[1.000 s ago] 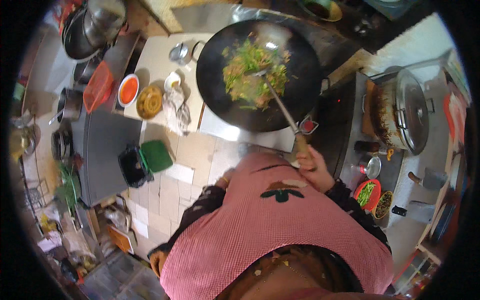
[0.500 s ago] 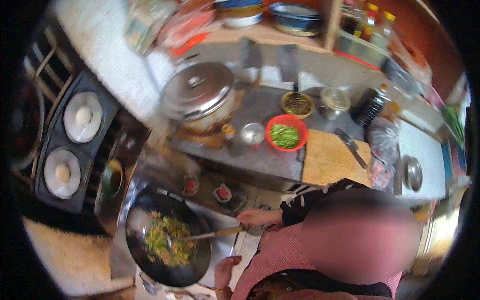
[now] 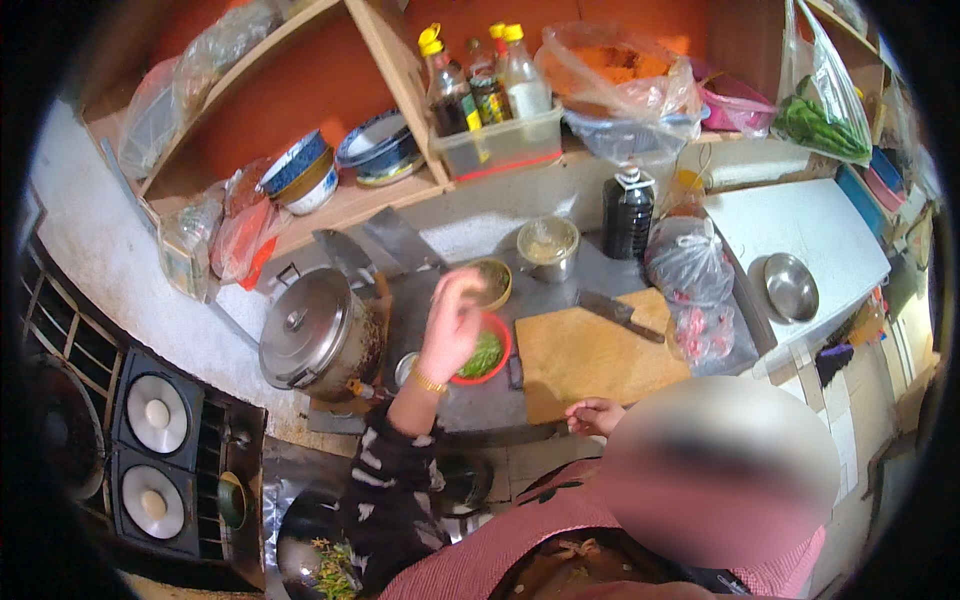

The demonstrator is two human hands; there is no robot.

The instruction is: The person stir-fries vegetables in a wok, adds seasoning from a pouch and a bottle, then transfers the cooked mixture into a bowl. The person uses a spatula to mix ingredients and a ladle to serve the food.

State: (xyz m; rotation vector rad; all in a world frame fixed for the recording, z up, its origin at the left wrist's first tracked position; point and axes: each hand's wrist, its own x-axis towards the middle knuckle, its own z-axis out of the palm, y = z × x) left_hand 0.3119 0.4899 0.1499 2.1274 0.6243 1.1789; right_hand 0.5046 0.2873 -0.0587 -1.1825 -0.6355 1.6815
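My left hand (image 3: 452,325), with a gold bracelet at the wrist, reaches over the counter beside a yellow bowl (image 3: 507,284) of dark contents. It is slightly blurred, its fingers bent and apart, and nothing shows in it. Partly behind it sits a red bowl (image 3: 508,350) holding chopped greens (image 3: 484,354). My right hand (image 3: 594,415) hovers at the near edge of the wooden cutting board (image 3: 570,365), loosely curled with nothing visible in it. At lower left, my left sleeve covers part of the black wok (image 3: 298,520) with cooked greens (image 3: 335,572); the spatula is out of sight.
A cleaver (image 3: 622,315) lies on the board. Left stands a large lidded pot (image 3: 295,318); behind are a metal canister (image 3: 548,248) and a dark bottle (image 3: 628,215). Plastic bags (image 3: 690,260) sit right of the board. A metal bowl (image 3: 790,287) rests on the white surface.
The view has swung right. My right hand has let go of the spatula and moved beside the cutting board. My left hand has gone from near the wok to over the counter bowls.
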